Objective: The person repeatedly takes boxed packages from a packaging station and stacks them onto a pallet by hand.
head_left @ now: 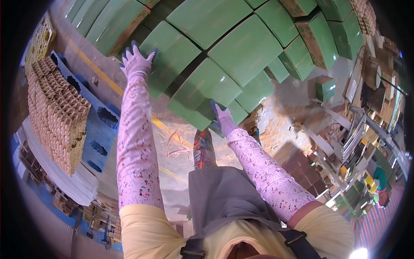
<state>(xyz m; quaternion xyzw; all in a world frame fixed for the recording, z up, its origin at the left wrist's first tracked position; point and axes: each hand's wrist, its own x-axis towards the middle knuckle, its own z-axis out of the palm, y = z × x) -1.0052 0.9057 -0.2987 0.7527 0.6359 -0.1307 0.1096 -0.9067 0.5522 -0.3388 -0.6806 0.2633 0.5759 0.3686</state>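
A big stack of green cardboard boxes [246,49] fills the upper middle of the head view. My left hand [137,61], in a pale glove with dark fingertips, is spread against the left edge of one green box [172,49]. Lower and to the right, my right hand [224,119], gloved the same way, rests its outstretched fingers on the near side of another green box [206,88]. Neither hand has its fingers wrapped round anything. Part of the right hand's palm side is hidden.
On the left, tan moulded trays [58,116] stand stacked beside a blue pallet [97,142]. A yellow line [101,73] runs across the floor, with a loose pink strap [179,144] on it. A single green box [325,88] and machine framing [353,138] stand right; a person [380,181] is farther off.
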